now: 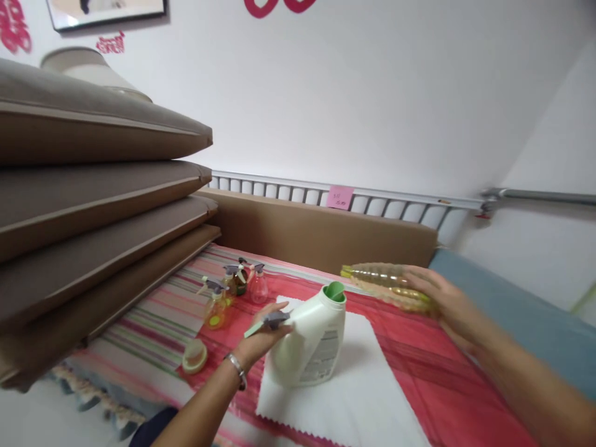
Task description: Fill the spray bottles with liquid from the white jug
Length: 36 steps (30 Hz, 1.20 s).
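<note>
Cloth (pixel 367 397) with an open detergent jug (pixel 310 347) on it; right hand (pixel 431 288) clamped round a yellowish bottle (pixel 386 282), neck near the jug's mouth; left hand (pixel 265 331) gripping a trigger sprayer head (pixel 275 319). Lining-up stage imo, wants steady aim.

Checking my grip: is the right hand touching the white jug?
Apart; the head view shows a wide gap between the right hand and the white jug.

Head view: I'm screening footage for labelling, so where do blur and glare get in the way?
Head view: the right hand and the yellowish bottle it holds look soft and smeared; bright glints streak that bottle; also in the head view, the small print on the white jug is unreadable.
</note>
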### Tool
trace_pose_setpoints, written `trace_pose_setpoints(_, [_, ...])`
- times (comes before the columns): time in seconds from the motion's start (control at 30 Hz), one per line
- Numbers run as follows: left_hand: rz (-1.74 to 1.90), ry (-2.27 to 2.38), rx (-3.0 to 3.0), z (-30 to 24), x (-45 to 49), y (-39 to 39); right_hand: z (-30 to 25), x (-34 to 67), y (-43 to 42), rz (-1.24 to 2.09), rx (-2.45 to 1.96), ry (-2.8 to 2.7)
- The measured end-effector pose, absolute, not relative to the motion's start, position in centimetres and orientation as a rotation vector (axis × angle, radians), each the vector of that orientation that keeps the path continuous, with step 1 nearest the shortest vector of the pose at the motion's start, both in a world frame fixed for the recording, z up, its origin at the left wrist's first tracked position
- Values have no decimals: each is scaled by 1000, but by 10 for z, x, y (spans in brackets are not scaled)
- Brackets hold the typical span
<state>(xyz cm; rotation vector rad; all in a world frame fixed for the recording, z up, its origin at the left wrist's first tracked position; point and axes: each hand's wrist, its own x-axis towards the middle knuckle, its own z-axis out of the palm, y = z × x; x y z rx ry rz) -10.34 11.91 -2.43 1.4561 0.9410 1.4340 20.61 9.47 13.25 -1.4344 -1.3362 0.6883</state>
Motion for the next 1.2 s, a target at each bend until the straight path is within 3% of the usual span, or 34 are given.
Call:
trace_pose_setpoints(0.17, [1627, 836, 1174, 2, -124, 113, 53, 179, 46, 1399, -1020, -831])
trace_pose_setpoints(0.3, [1729, 610, 820, 25, -141, 102, -33, 138, 12, 1716, -935, -522])
trace_pose_setpoints(0.43, [1731, 540, 615, 33, -142, 88, -74, 111, 0, 1872, -914, -310])
trace_pose_setpoints(0.87, [1734, 534, 844, 37, -88, 66, -62, 99, -13, 1888, -838, -305])
trace_pose_setpoints(1.2, [1496, 667, 1012, 9, -52, 36, -35, 70, -13, 1858, -696, -287])
